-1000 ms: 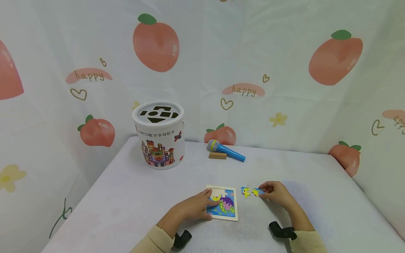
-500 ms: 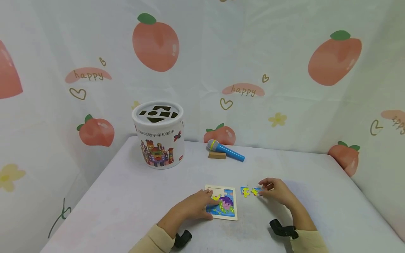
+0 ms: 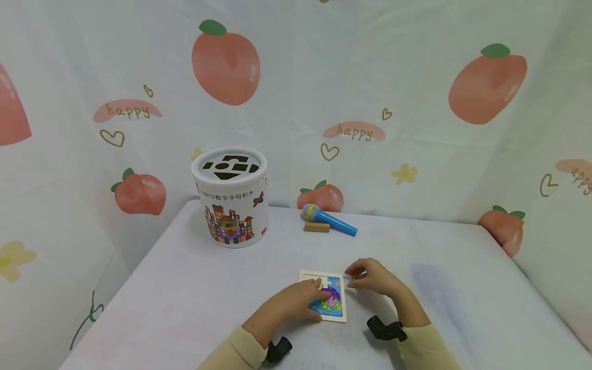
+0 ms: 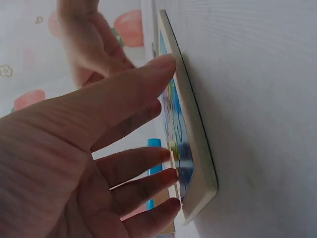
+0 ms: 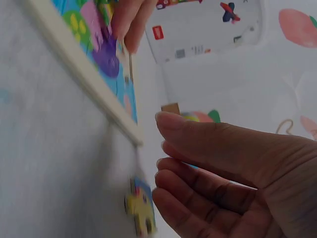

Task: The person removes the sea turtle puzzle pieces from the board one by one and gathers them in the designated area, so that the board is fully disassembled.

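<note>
A wooden jigsaw board (image 3: 344, 308) with a purple and blue sea picture lies on the table; its upper part shows bare wood. My left hand (image 3: 296, 302) rests over its left side, fingers stretched across the face and thumb at the near edge, as the left wrist view (image 4: 114, 144) shows. Just right of the board hovers my right hand (image 3: 376, 280), fingers loosely bent, with a gap between thumb and fingertips. In the right wrist view, a blue and yellow puzzle piece (image 5: 141, 206) lies near those fingertips. The head view hides the loose pieces behind this hand.
A white block bucket (image 3: 231, 205) stands at the back left. Beside the back wall lie a blue toy microphone (image 3: 335, 221) and a brown wooden block (image 3: 316, 227). A peach-print cloth (image 3: 277, 128) hangs behind the table.
My right hand has moved left, from the loose puzzle pieces towards the board, and now covers them in the head view. My left hand has shifted slightly right across the board.
</note>
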A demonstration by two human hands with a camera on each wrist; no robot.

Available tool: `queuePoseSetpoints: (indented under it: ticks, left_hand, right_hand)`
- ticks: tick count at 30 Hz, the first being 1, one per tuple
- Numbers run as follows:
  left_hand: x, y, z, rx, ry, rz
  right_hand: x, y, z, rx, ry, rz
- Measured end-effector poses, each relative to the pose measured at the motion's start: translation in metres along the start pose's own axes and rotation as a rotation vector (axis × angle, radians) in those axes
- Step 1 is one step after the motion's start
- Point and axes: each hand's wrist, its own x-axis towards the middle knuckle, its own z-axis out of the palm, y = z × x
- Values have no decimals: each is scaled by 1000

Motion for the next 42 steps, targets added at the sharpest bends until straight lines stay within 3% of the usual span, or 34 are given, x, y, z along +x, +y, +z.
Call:
queuePoseSetpoints:
  ticks: [9,22,38,42]
  left_hand:
    - [7,-1,5,6,-7,17]
    - [4,1,4,0,-22,17]
    - [3,0,4,7,-11,29]
    - [3,0,5,12,-12,28]
  right_hand:
    - [17,-20,16,-16,-61,0]
    - [18,-21,25,-40,-6,74]
    - [20,-21,32,-83,9,-34]
    - [20,-21,34,-82,21,-17]
